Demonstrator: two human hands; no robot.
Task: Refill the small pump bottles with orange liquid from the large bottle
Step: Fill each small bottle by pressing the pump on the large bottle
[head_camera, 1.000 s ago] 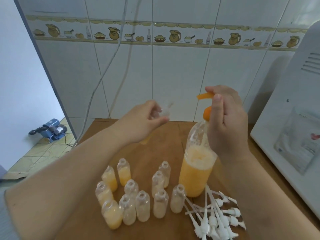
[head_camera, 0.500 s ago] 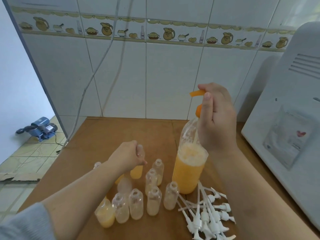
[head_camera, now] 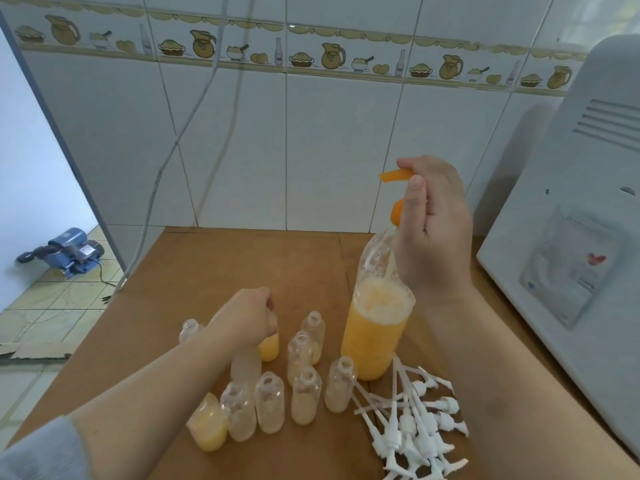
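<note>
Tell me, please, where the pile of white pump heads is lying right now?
In the head view, the white pump heads lie heaped on the wooden table at lower right, just right of the small bottles and in front of the large bottle.

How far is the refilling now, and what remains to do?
Done: two small bottles look filled, one at front left. In hand: the left hand grips a filled bottle among the group; the right hand holds the large bottle's orange pump. Left: several pale bottles and the loose white pumps.
</note>
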